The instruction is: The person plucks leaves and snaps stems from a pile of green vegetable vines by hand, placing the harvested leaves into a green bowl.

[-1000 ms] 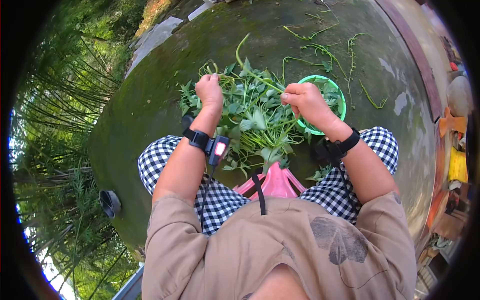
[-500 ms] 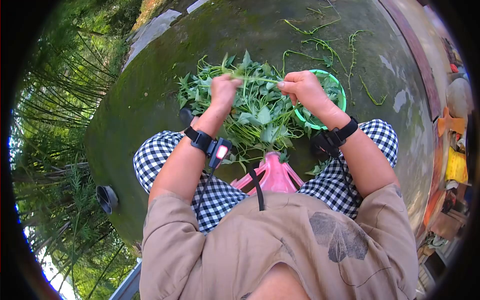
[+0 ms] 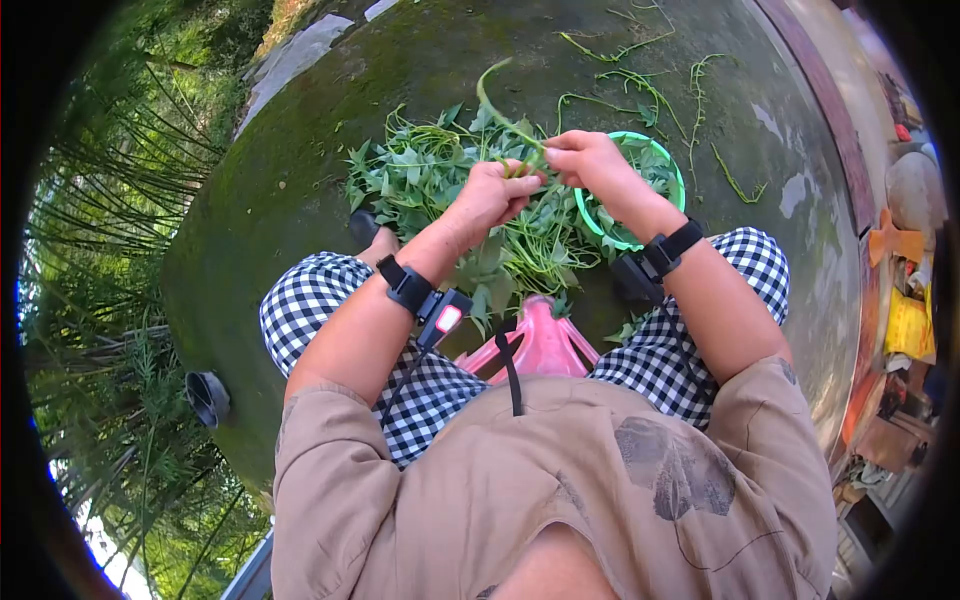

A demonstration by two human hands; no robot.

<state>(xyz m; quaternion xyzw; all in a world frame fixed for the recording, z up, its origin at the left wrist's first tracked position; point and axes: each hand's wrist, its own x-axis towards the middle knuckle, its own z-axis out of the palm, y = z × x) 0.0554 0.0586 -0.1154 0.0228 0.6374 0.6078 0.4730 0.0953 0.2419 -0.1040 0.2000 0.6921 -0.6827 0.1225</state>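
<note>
Your right hand (image 3: 597,168) pinches a green stem (image 3: 484,93) between thumb and fingertips, its bare end curving up and away from you; your left hand (image 3: 495,195) is just beside it, fingers closed on leafy greens (image 3: 485,268) that hang below, their exact grip too small to tell. The stem is above a leafy pile (image 3: 400,180) on the ground between your feet; a green-rimmed basket (image 3: 680,183) stands at the pile's right, leaves inside; loose vines (image 3: 697,95) lie beyond it; a pink plastic seat (image 3: 540,345) shows between your checked knees.
</note>
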